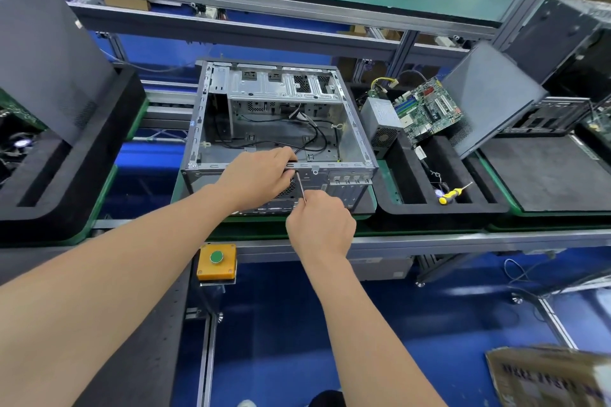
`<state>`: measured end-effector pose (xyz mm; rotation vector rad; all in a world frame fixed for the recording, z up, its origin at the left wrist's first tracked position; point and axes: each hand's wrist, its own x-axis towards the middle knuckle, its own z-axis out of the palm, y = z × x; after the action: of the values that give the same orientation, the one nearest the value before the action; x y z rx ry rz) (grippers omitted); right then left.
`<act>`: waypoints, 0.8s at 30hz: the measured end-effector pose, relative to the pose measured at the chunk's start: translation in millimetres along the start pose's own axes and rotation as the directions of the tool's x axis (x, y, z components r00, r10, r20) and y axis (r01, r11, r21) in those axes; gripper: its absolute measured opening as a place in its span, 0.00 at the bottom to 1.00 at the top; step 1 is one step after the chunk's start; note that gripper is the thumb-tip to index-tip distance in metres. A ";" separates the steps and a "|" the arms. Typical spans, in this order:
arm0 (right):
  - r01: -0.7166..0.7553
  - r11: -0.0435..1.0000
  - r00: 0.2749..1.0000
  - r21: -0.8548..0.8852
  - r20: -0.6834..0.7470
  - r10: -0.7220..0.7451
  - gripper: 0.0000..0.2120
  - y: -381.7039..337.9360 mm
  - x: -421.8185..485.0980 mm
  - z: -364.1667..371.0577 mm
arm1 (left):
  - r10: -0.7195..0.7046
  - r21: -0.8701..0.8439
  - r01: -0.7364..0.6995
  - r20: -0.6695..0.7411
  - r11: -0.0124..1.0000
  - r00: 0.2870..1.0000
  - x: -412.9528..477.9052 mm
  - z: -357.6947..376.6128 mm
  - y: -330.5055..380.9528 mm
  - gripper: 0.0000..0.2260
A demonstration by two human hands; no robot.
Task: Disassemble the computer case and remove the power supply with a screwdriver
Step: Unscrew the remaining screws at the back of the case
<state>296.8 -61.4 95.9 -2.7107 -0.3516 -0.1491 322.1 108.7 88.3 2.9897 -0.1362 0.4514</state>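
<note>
An open grey computer case (pixel 355 139) lies on its side at the centre of the bench, its inside holding only loose black cables. My left hand (pixel 261 175) grips the case's near rear panel at the top edge. My right hand (pixel 322 226) is closed around a screwdriver (pixel 300 187) whose thin shaft points up at that rear panel, just beside my left fingers. Its handle is hidden in my fist. A grey power supply (pixel 380 122) stands in the black foam tray to the right, next to a green motherboard (pixel 428 109).
A yellow-handled screwdriver (pixel 451 196) lies in the black foam tray (pixel 410 208) on the right. A grey side panel (pixel 489 99) leans behind it. Another foam tray and panel (pixel 49 59) stand at the left. An orange box with a green button (pixel 216 259) hangs below the bench edge.
</note>
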 end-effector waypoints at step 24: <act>-0.160 0.861 0.975 0.484 0.216 0.060 0.11 17.2 7.1 -9.3 | 0.012 0.040 -0.011 -0.021 0.999 1.000 -0.4 1.5 0.0 0.12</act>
<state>307.7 -78.8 99.0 -2.2210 -0.2452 0.2162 322.1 108.5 86.7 3.0238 -0.1443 0.4927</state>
